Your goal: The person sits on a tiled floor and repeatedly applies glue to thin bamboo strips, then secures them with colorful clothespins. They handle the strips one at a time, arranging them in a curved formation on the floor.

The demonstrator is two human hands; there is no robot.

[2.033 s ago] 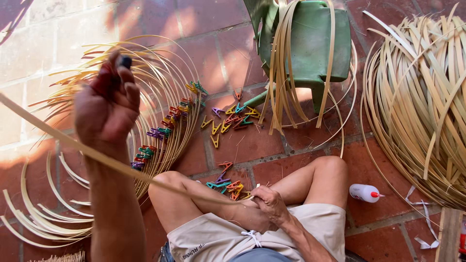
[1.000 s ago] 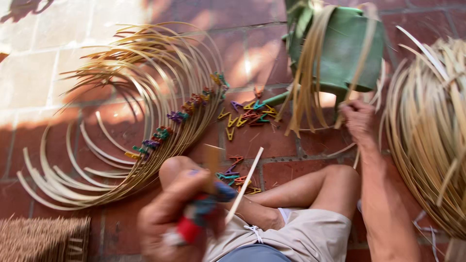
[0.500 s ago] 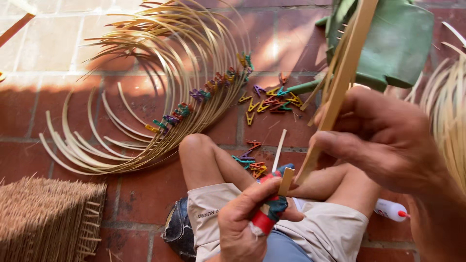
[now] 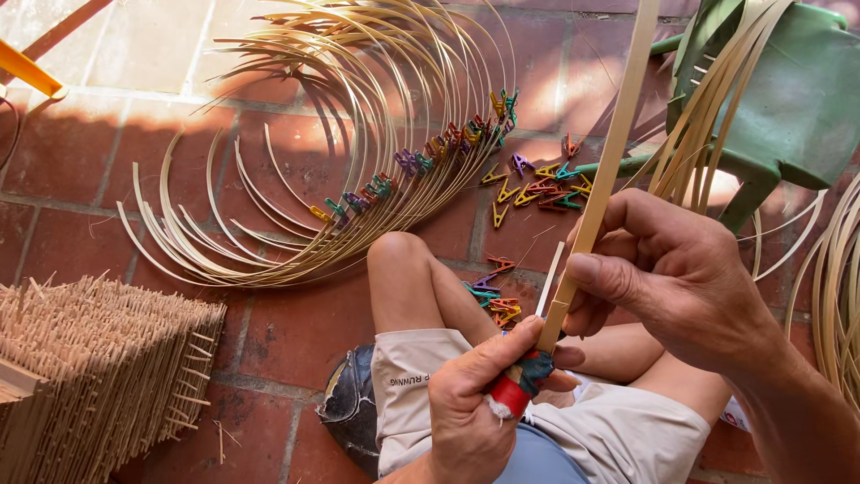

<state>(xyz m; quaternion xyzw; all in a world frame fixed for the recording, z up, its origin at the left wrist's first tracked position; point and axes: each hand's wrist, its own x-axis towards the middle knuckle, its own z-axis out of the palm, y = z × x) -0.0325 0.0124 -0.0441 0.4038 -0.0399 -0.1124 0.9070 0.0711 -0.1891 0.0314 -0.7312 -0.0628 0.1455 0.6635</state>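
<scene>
My right hand [image 4: 681, 273] pinches a long flat bamboo strip [image 4: 611, 152] that rises to the top edge of the view. My left hand [image 4: 475, 403] grips a small knife with a red and blue wrapped handle [image 4: 520, 384] at the strip's lower end, thumb pressed against the strip. A thin pale sliver [image 4: 550, 278] stands off beside the strip. Both hands work above my bare knees and light shorts [image 4: 618, 430].
Curved bamboo strips [image 4: 349, 152] fan across the brick floor, held with coloured clips [image 4: 421, 161]; more clips [image 4: 537, 188] lie loose. A green plastic stool [image 4: 788, 90] draped with strips stands top right. A woven bamboo piece [image 4: 90, 376] sits at lower left, a strip bundle [image 4: 838, 287] at right.
The view has tilted down and steadied. My right hand slid lower on the strip toward the knife. My left hand keeps the knife at the strip's end.
</scene>
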